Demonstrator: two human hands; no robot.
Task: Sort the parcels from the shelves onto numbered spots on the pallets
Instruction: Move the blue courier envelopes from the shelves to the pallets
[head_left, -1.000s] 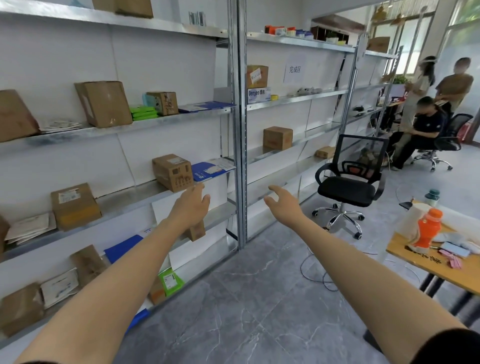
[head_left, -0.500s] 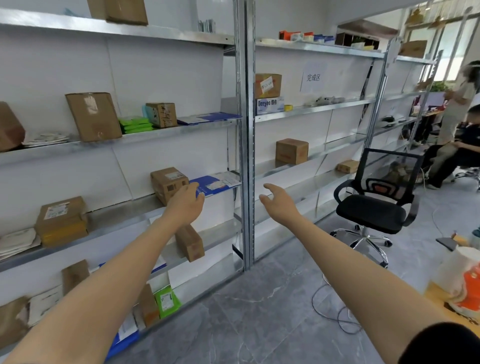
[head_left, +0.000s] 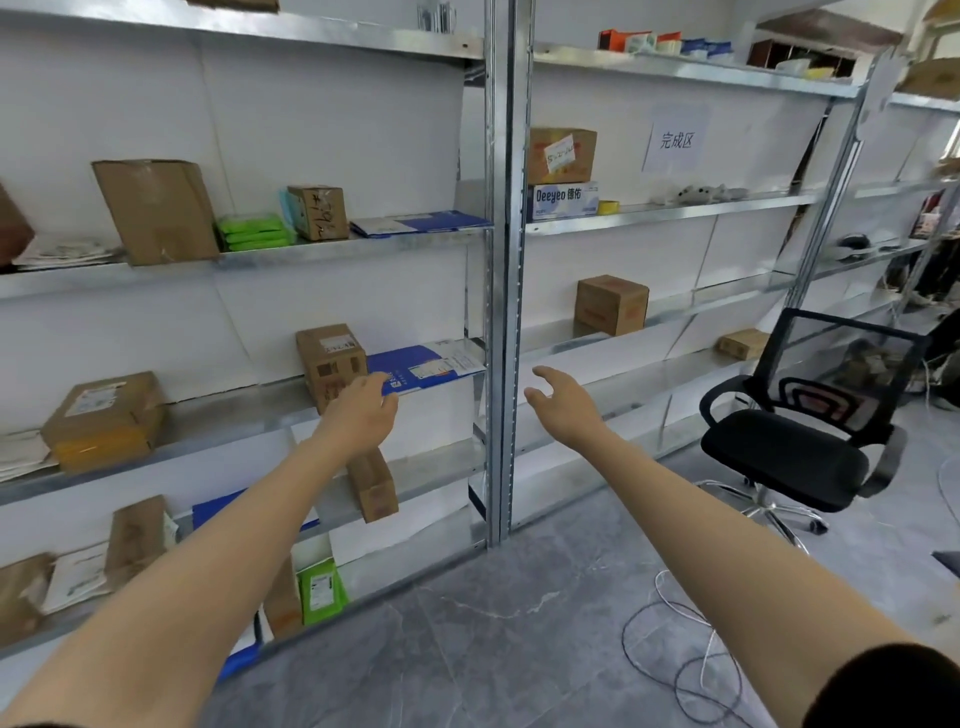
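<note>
Cardboard parcel (head_left: 331, 364), brown, white-labelled, on shelf (head_left: 234, 410). Nearer than before to left hand (head_left: 358, 415), loose-fingered, empty; right hand (head_left: 563, 405) spread, empty.

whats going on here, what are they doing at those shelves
A person faces metal shelves of parcels with both bare arms stretched out. The left hand is open in front of a small cardboard box and a blue envelope. The right hand hangs open in the air beside the shelf post. Neither hand holds a parcel yet.
</note>
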